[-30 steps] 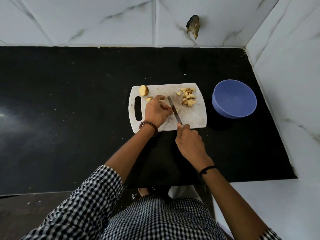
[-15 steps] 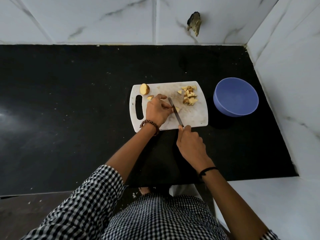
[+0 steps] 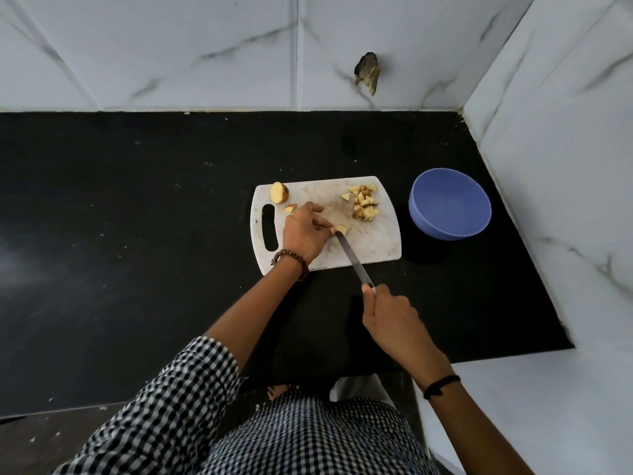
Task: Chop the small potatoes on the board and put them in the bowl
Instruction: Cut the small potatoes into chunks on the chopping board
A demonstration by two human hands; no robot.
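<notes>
Left hand (image 3: 303, 234): centre of frame, palm down on the white board (image 3: 376, 245), fingertips pinching one potato piece (image 3: 341, 229). Beaded bracelet at the wrist.
Right hand (image 3: 390, 313): below the board, off its near edge, fingers curled round the handle of the knife (image 3: 352, 260); the blade slants up-left and its tip meets the pinched piece.
Count: one board, one knife, one blue bowl (image 3: 445, 231) right of the board on the black counter (image 3: 137, 200), one half potato (image 3: 279, 192) and one loose wedge (image 3: 290, 209) by the handle slot, one heap of chopped pieces (image 3: 364, 202) at the board's upper right.
Change: the right hand and blade have drawn back toward the lower frame.
</notes>
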